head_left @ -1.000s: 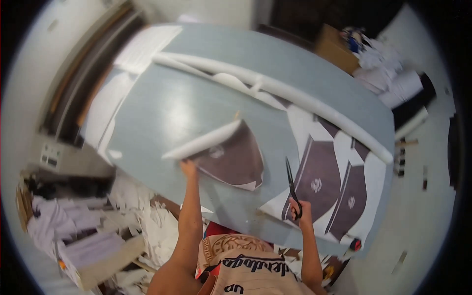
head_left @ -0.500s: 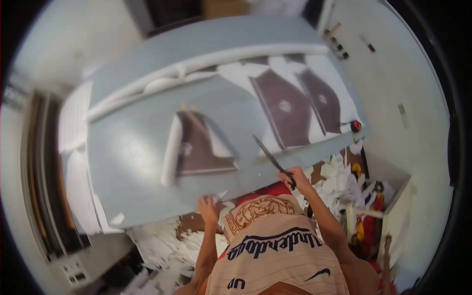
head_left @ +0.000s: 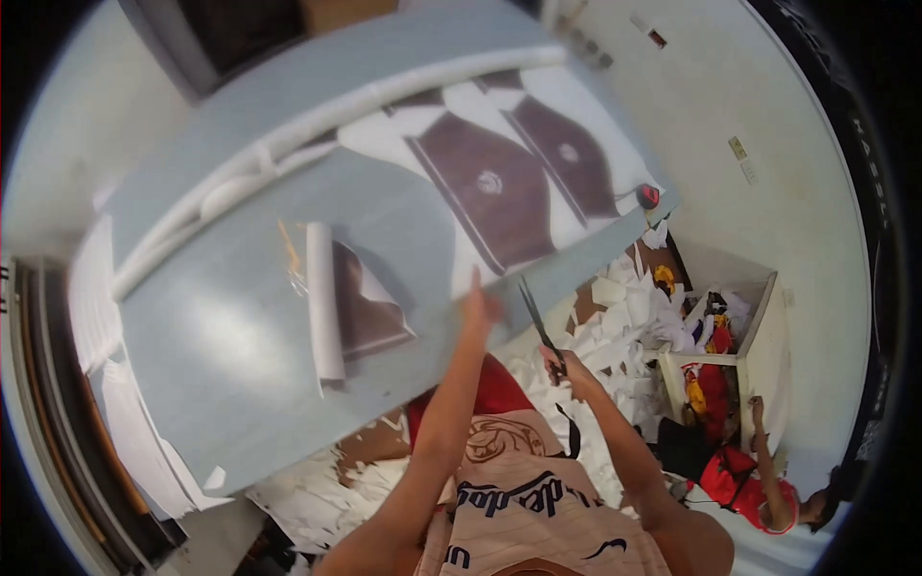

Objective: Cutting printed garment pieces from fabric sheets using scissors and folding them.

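My right hand (head_left: 569, 371) is closed around the handles of dark scissors (head_left: 540, 324), whose blades point up toward the table's near edge. My left hand (head_left: 480, 305), slightly blurred, stretches over the table with its index finger out and nothing visible in it. Its fingertip is at the near corner of a white sheet (head_left: 463, 274) printed with dark brown panels (head_left: 490, 182). Left of it on the table lies a separate cut brown panel (head_left: 365, 312), its white-backed side curled into a roll (head_left: 325, 317).
A long white roll (head_left: 221, 182) spans the grey-blue table (head_left: 192, 384). A red-and-black tape measure (head_left: 648, 196) sits at the right corner. White scraps (head_left: 615, 336) cover the floor beside an open bin (head_left: 759, 326) of coloured cloth. Another person (head_left: 754, 490) is at lower right.
My left hand has moved from the near table edge rightward and forward to the printed sheet. The separate panel has curled over more. The view has shifted; the scissors stay in my right hand.
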The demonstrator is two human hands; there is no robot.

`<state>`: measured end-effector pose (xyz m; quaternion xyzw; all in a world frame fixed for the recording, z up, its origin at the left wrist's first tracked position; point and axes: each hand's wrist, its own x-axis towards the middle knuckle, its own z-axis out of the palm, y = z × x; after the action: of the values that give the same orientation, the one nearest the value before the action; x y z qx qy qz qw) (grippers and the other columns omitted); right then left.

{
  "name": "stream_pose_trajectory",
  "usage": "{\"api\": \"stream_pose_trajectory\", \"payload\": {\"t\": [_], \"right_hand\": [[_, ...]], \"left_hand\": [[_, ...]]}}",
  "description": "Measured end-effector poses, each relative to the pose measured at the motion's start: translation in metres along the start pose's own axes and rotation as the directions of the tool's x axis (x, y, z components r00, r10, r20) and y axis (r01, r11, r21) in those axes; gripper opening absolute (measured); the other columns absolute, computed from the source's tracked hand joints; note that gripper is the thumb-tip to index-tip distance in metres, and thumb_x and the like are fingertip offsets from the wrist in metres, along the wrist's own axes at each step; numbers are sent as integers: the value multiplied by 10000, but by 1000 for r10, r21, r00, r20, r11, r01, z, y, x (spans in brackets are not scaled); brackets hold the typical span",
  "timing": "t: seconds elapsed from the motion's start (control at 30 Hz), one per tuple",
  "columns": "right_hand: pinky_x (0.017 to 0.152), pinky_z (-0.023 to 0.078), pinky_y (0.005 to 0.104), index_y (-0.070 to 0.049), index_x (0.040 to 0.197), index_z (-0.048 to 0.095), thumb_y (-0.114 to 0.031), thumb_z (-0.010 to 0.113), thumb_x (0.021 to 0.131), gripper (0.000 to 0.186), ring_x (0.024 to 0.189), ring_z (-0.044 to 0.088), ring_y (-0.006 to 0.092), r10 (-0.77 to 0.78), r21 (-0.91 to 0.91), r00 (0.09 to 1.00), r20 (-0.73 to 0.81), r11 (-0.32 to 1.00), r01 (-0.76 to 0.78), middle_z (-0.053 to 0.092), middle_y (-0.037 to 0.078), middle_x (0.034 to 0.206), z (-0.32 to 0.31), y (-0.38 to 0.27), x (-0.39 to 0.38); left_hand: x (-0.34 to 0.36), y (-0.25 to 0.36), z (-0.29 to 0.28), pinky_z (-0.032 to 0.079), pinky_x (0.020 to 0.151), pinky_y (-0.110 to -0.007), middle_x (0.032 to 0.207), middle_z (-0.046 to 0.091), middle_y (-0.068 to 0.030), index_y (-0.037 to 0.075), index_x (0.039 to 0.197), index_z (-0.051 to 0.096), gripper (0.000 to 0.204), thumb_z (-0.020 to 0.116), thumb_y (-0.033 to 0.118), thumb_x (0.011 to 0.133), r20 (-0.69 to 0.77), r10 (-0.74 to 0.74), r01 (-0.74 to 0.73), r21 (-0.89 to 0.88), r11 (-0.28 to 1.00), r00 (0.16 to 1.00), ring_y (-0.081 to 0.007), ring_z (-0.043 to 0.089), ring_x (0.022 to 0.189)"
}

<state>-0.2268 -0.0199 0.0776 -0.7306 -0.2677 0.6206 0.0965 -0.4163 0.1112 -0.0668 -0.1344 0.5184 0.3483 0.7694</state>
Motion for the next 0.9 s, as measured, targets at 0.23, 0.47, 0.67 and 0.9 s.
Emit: {"api": "stream_pose_trajectory", "payload": {"t": [0.23, 0.47, 0.67, 0.9], "right_hand": [[555, 393, 268, -130, 733, 511, -564, 686, 909, 500, 561, 484, 91, -138, 54, 981, 135, 990, 132, 479, -31, 615, -21, 23, 70], [504, 381, 250, -107, 767, 563, -452, 751, 908, 417, 520, 467, 63, -222, 128, 941, 257, 973, 194, 485, -49, 607, -44, 46, 130], [429, 327, 237, -110, 739, 563, -307, 816, 875, 349, 454, 424, 46, -241, 176, 938, 251, 964, 201, 477, -57, 567, -48, 49, 152], [418, 328, 242, -88, 689, 606, -316, 833, 858, 363, 437, 434, 51, -232, 214, 952, 202, 958, 188, 490, -47, 534, -51, 62, 154]], "left_hand": [[63, -46, 3, 475, 529, -333, 945, 667, -59, 75, 1214, 568, 391, 746, 272, 927, -53, 359, -359, -6, 933, 932, -197, 653, 640], [53, -64, 10, 442, 487, -284, 926, 651, -29, 99, 1170, 579, 377, 800, 177, 875, -142, 349, -350, 18, 936, 926, -166, 651, 621], [63, -67, 10, 424, 468, -272, 912, 644, -34, 81, 1153, 576, 400, 818, 208, 860, -160, 356, -351, 62, 934, 921, -157, 639, 587], [63, -77, 16, 388, 442, -257, 878, 687, -54, 74, 1139, 595, 367, 801, 224, 876, -176, 387, -366, 143, 920, 905, -147, 612, 559]]}}
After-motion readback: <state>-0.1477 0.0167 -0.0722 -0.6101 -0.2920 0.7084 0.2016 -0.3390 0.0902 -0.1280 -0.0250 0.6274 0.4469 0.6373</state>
